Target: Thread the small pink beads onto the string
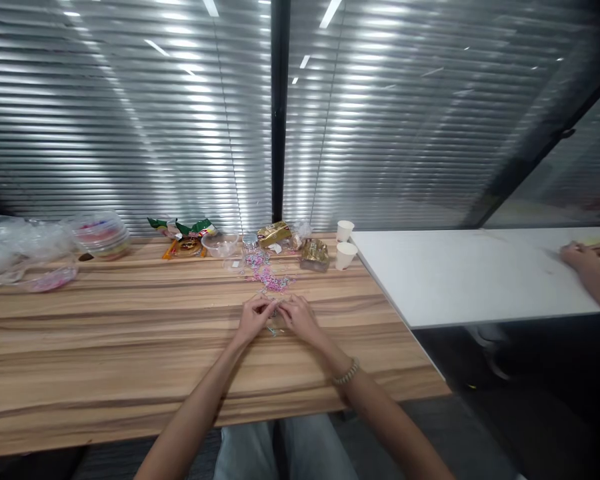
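Observation:
My left hand (pixel 253 316) and my right hand (pixel 299 317) meet low over the wooden table, fingertips pinched close together. What they pinch is too small to make out; a short strand of blue-green bits (pixel 273 330) shows just below the fingers. Right beyond my fingertips lies a loose spread of pink, purple and pale beads (pixel 274 280). A bracelet (pixel 347 371) circles my right wrist. Behind the beads stand a small clear jar (pixel 250 241) and a clear plastic bowl (pixel 221 245).
Gold packets (pixel 315 255) and two paper cups (pixel 346 255) line the back right. Green snack bags (pixel 181 229), stacked clear tubs (pixel 100 235) and plastic bags (pixel 15 247) sit back left. At the white table (pixel 430 277), another person's hand (pixel 575 257) shows.

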